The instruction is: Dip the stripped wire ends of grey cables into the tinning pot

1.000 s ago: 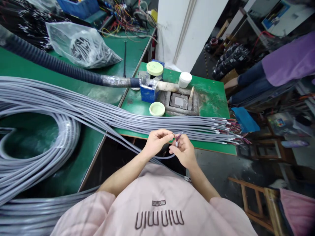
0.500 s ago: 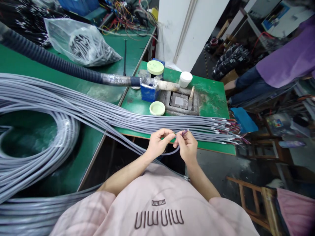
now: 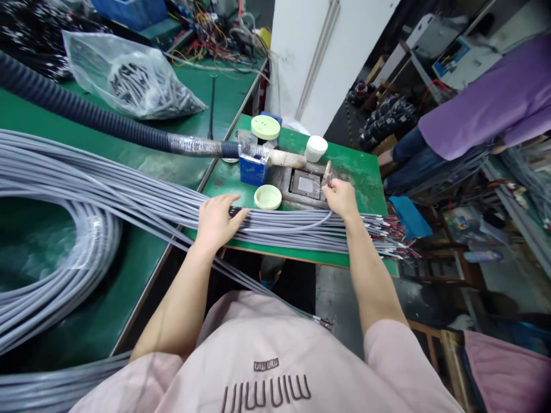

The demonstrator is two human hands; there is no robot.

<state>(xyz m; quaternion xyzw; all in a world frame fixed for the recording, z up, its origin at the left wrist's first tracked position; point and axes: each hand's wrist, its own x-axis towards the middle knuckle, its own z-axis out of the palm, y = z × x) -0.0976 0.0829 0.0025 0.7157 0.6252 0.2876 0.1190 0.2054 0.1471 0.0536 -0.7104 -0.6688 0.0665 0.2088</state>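
At the tray's [image 3: 301, 198] right rim, the right hand [image 3: 342, 198] is pinched shut on the end of a grey cable [image 3: 301, 225], with the coloured wire tips held just over that rim. The cable trails back in front of the tray. Left of and nearer than the tray, the left hand [image 3: 217, 221] lies flat and open, palm down on the cable bundle [image 3: 129, 195]. A green lid [image 3: 267, 197] sits just left of the tray, a blue box [image 3: 252, 167] beyond it, a white jar [image 3: 315, 148] behind. A ribbed hose [image 3: 86, 112] runs in from the far left.
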